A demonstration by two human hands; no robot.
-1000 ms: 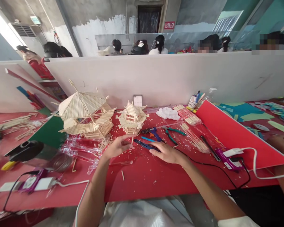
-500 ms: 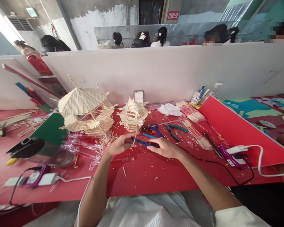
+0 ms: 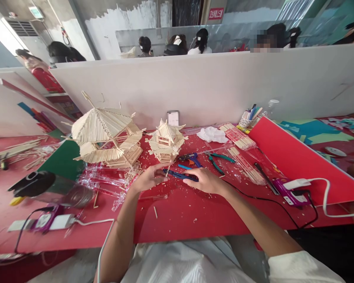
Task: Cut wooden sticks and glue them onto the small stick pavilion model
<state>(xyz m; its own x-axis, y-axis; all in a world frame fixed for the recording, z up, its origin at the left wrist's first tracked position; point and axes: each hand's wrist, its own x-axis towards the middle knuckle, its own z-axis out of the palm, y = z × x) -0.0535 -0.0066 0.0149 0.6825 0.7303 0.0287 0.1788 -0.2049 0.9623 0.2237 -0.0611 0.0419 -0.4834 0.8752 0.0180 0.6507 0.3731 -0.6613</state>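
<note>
My right hand point(image 3: 206, 181) is closed around the handles of dark blue pliers point(image 3: 178, 175). Their jaws point left and meet a short wooden stick point(image 3: 168, 171). The fingertips of my left hand point(image 3: 147, 179) pinch that stick, which stands nearly upright at the jaws. Just beyond my hands is a small pavilion model point(image 3: 166, 147) built of thin sticks. To its left a larger stick pavilion point(image 3: 103, 127) has a ribbed, pointed roof. A blue glue gun point(image 3: 194, 158) and green-handled pliers point(image 3: 217, 163) lie on the red table beyond my right hand.
Packs of sticks point(image 3: 238, 137) and a red board point(image 3: 306, 165) are on the right. At left lies a clear bottle with a black cap point(image 3: 50, 186). Purple power strips point(image 3: 290, 192) with white cables sit on both sides. A white partition point(image 3: 209, 86) stands behind the table.
The view has shifted very slightly. Both hands keep almost the same position, with the pliers and the stick still together.
</note>
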